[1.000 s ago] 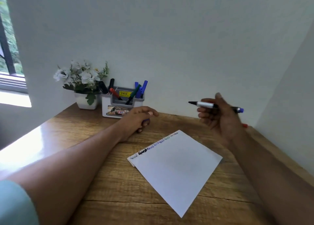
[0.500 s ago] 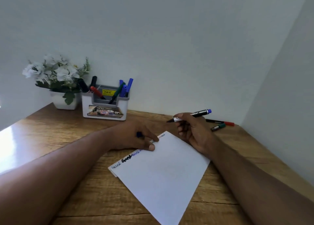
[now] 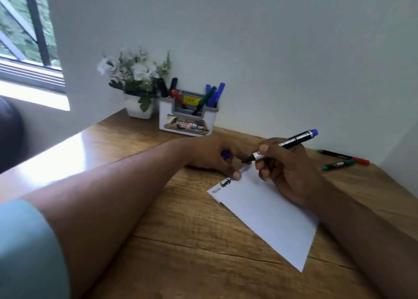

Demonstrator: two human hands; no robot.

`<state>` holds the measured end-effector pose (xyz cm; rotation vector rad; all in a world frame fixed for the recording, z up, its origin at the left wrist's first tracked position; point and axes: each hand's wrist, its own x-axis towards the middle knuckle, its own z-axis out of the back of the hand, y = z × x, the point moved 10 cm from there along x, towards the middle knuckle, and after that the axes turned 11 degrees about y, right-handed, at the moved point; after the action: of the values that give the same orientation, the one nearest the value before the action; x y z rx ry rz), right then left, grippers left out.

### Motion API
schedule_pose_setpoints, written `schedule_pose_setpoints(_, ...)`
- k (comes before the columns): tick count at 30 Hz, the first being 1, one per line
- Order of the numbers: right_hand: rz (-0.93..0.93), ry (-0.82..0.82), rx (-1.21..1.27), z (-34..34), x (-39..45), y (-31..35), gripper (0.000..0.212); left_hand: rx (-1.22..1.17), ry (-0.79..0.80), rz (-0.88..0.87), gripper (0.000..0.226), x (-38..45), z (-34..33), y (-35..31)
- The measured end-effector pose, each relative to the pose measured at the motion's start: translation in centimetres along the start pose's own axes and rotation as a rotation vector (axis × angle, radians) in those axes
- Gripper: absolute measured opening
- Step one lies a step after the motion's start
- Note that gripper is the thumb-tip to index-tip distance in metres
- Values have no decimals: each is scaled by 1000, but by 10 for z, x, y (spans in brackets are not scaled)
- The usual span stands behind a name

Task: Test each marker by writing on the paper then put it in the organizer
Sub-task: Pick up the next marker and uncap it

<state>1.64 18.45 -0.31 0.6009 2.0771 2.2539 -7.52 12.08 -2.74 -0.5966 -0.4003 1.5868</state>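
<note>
Pale walls corner a wooden worktop (image 3: 158,242). Right hand (image 3: 287,172) pinches the blue marker (image 3: 285,146), tip over the paper (image 3: 267,219); left hand (image 3: 217,156) curls round the cap (image 3: 225,155), pinning the sheet's edge. If that finger slips, paper could skid and smear.

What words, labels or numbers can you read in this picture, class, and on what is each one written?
"OP": front sticker of the organizer, the rest blurred.
Yellow label inside the organizer: too small to read.
White print on the marker in the right hand: blurred.
Scribbles on the paper: unreadable.
</note>
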Motion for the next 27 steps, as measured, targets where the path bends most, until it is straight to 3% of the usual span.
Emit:
schedule_pose_setpoints(3, -27, 186, -26, -35, -6, -1, 11, 22, -43, -45, 30, 0, 4, -9)
schedule_pose_setpoints(6, -75, 284, -122, -54, -12, -9, 13, 32, -30, -75, 30, 0, 2, -11)
schedule_pose_setpoints(13, -90, 259, -214, -56, -14, -9, 15, -7, -5, -78, 23, 2, 0, -3)
schedule_pose_setpoints(27, -134, 283, -267, -57, -13, -11, 13, -35, 13, -98, 30, 3, -3, -5)
